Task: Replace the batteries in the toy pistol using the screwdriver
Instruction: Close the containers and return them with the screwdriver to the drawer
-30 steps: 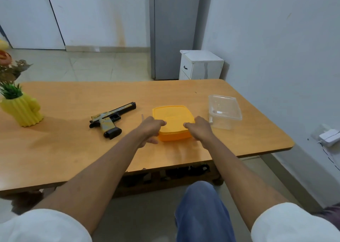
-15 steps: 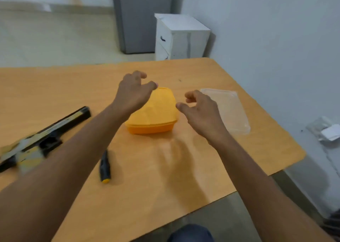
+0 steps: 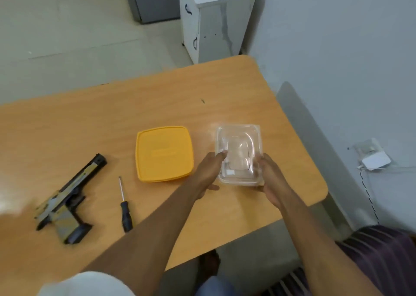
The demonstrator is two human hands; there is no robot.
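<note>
The toy pistol (image 3: pixel 67 201), black and tan, lies flat on the wooden table (image 3: pixel 90 126) at the left. A screwdriver (image 3: pixel 124 206) with a black handle lies just right of it, tip pointing away from me. Both hands are on a clear plastic container (image 3: pixel 239 153) at the right of the table. My left hand (image 3: pixel 210 171) grips its left side and my right hand (image 3: pixel 269 176) grips its right side. I cannot tell what is inside the container.
An orange lidded box (image 3: pixel 164 152) sits between the screwdriver and the clear container. The table's right edge is close to the container. A white drawer cabinet (image 3: pixel 213 18) stands beyond the table, and a charger with a cable (image 3: pixel 373 158) lies by the wall.
Both hands left the orange box and moved right onto the clear container. My view tilted down and to the right.
</note>
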